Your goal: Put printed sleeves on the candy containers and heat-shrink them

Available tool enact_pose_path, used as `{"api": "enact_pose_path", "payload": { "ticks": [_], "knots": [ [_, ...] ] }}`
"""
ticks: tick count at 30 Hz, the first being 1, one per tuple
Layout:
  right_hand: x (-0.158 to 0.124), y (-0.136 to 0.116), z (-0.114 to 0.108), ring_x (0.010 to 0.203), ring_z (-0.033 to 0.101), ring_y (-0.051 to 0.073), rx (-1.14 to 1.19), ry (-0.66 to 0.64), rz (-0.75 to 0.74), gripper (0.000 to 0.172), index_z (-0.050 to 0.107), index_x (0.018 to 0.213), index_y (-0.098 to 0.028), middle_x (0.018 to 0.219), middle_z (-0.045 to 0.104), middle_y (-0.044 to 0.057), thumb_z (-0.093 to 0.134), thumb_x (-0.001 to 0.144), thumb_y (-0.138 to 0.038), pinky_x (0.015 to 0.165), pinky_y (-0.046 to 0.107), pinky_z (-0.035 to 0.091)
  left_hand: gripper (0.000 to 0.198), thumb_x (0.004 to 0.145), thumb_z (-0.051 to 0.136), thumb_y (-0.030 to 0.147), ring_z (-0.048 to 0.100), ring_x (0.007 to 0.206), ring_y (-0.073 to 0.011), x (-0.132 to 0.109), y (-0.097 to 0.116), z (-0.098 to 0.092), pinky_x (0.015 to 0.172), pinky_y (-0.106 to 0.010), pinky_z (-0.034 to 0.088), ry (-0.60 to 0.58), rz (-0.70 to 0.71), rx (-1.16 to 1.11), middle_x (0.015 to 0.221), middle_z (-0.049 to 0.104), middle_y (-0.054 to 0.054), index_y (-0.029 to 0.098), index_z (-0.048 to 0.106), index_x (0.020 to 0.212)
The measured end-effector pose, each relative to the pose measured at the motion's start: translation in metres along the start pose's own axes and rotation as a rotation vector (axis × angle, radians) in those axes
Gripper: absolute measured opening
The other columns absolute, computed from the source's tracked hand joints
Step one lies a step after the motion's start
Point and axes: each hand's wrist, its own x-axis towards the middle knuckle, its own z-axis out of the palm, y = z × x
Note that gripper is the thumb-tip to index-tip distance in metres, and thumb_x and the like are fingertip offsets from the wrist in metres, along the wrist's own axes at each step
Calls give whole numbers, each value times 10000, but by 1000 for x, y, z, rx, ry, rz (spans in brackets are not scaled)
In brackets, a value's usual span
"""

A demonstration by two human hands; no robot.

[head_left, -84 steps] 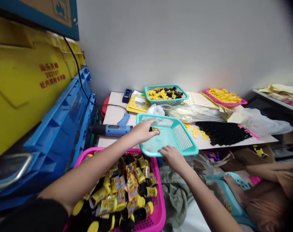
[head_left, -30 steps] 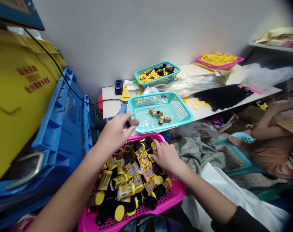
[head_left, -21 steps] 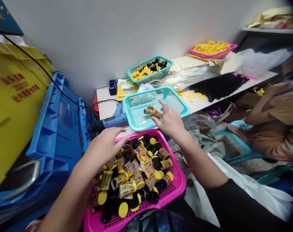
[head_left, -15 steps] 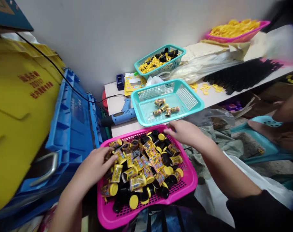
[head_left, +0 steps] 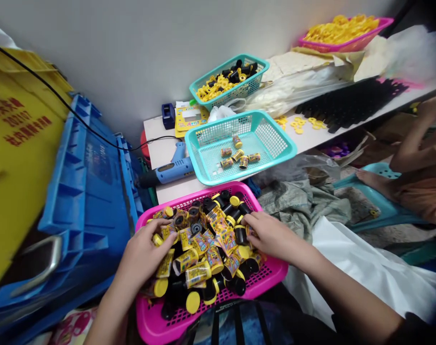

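A pink basket (head_left: 283, 274) in front of me is heaped with small black tubes, many with yellow caps and printed yellow labels. My left hand (head_left: 146, 251) reaches into its left side, thumb and fingers curved around a small yellow-capped tube (head_left: 157, 239); some of its fingers are hidden. At the right side, my right hand (head_left: 273, 235) has its fingertips bent over a labelled tube (head_left: 253, 232), which they partly cover. Behind, a teal basket (head_left: 212, 181) holds several labelled tubes (head_left: 238, 155), one of them (head_left: 237, 141) apart at the back.
A blue heat gun (head_left: 174, 171) lies left of the teal basket. Another teal basket (head_left: 229, 96) holds yellow and black parts; a pink basket (head_left: 342, 47) holds yellow rings. Black tubes (head_left: 350, 103) lie on the table. Blue crates (head_left: 91, 191) stand left; another person (head_left: 419, 163) is at right.
My right hand has moved from the pink basket's back edge down onto the tubes at its right. One more labelled tube is in the front teal basket. The view has shifted slightly.
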Motion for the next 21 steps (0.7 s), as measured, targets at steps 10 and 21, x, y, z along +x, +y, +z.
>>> {"api": "enact_pose_path", "payload": {
  "ticks": [10, 21],
  "knots": [
    [57, -17, -112, 1149, 557, 312, -75, 598, -86, 409, 556, 1251, -138, 1225, 623, 174, 592, 893, -333, 962, 459, 434, 786, 738, 711, 497, 658, 1072, -276, 90, 120, -42, 937, -424, 500, 269, 282, -277, 1200, 696, -107, 220, 446, 1424],
    [-7, 11, -20, 1023, 590, 296, -193, -363, -246, 216, 706, 907, -195, 994, 668, 100, 748, 700, -239, 864, 424, 446, 451, 871, 450, 455, 653, 1074, -328, 19, -16, -36, 943, -453, 501, -27, 24, 253, 1128, 731, -130, 169, 675, 1137]
  ]
}}
